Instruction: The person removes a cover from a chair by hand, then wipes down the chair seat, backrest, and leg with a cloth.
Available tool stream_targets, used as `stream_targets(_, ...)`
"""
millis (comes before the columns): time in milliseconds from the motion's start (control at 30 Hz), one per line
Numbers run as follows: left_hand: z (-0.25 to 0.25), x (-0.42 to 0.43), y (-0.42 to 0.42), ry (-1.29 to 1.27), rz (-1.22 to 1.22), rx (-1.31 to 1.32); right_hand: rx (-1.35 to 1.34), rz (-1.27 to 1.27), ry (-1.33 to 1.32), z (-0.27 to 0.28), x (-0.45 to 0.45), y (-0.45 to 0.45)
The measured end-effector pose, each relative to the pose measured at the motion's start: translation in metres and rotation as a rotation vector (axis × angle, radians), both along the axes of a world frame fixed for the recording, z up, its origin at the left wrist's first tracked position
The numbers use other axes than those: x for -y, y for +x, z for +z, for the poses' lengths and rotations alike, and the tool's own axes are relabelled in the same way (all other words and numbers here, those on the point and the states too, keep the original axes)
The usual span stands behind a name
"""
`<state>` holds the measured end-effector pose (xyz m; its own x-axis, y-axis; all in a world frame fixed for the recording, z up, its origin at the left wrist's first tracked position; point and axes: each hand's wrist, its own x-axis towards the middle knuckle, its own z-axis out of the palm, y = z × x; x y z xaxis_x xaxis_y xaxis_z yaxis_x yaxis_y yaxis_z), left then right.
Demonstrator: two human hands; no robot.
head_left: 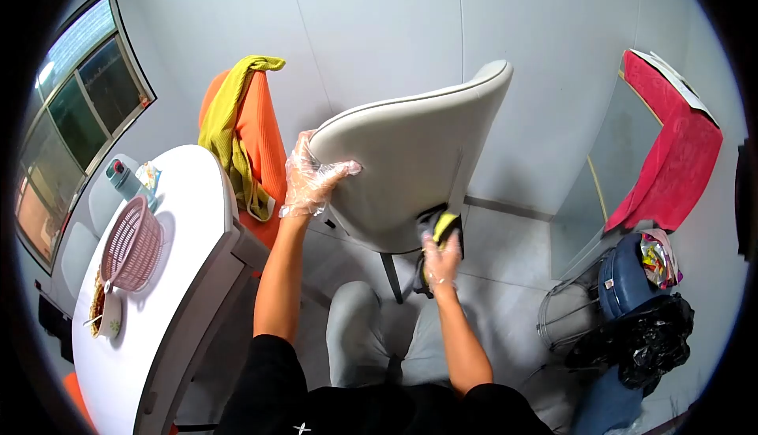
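A pale grey upholstered chair (403, 159) stands in front of me, its backrest facing me. My left hand (310, 176), in a clear plastic glove, is closed round the left edge of the backrest, with the thumb across its near face. My right hand (442, 260), also gloved in clear plastic, is closed on a black and yellow cloth (447, 226). The cloth is bunched up at the lower right of the backrest, and I cannot tell how firmly it touches the chair. One dark chair leg (391, 277) shows below.
Left is a white table (185, 222) with a pink basket (133, 247), a bottle (129, 182) and a white cup (109, 314). An orange chair (264, 139) carries a yellow-green cloth (225, 119). At right are a red-covered cabinet (671, 159), blue stool (628, 277) and black plastic bag (651, 340).
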<state>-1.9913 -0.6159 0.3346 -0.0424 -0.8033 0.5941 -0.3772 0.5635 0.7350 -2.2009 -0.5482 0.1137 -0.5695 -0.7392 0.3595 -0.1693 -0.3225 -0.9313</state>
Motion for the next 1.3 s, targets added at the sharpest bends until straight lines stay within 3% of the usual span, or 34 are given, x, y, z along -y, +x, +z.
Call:
stream_targets(33,0.001,-0.002,-0.005,-0.044,0.050,0.039,0.117,0.029,0.113,0.010,-0.002,-0.014)
stream_targets(100,-0.001,-0.007,-0.018,-0.121,0.153,0.114,0.261,-0.061,-0.185,0.072,-0.013,-0.037)
stream_targets(233,-0.010,-0.023,-0.073,-0.376,0.323,0.207,-0.091,-0.291,-0.448,0.189,-0.011,-0.112)
stream_targets(367,-0.019,-0.044,-0.150,-0.380,0.394,0.277,-0.466,-0.397,-0.449,0.286,0.027,-0.188)
stream_targets(433,-0.021,-0.059,-0.185,-0.357,0.289,0.274,-0.463,-0.252,-0.106,0.321,0.034,-0.200)
stream_targets(467,-0.023,-0.064,-0.199,-0.396,0.210,0.257,-0.741,-0.323,-0.080,0.318,0.059,-0.227)
stream_targets(533,-0.022,-0.081,-0.217,-0.399,0.010,0.215,-0.865,-0.441,-0.049,0.322,0.064,-0.244)
stream_targets(600,-0.032,-0.087,-0.220,-0.441,-0.182,0.163,-0.593,-0.264,0.018,0.316,0.081,-0.294)
stream_targets(700,-0.073,-0.076,-0.196,-0.386,-0.358,0.067,-0.611,-0.320,-0.079,0.314,0.053,-0.280)
stream_targets(867,-0.189,-0.043,-0.134,-0.105,-0.224,0.296,-1.111,-0.619,-0.461,0.279,0.000,-0.207)
stream_targets(933,-0.227,-0.038,-0.109,-0.130,-0.164,0.330,-1.275,-0.535,-0.393,0.248,-0.016,-0.165)
stream_targets(1033,-0.259,-0.044,-0.081,-0.011,-0.210,0.313,-1.331,-0.497,-0.400,0.191,-0.020,-0.100)
stream_targets(1167,-0.282,-0.049,-0.056,-0.085,-0.232,0.321,-1.234,-0.651,-0.432,0.166,-0.008,-0.077)
stream_targets(1300,-0.289,-0.033,-0.030,-0.049,0.255,0.285,-1.331,-0.538,-0.283,0.138,-0.015,-0.057)
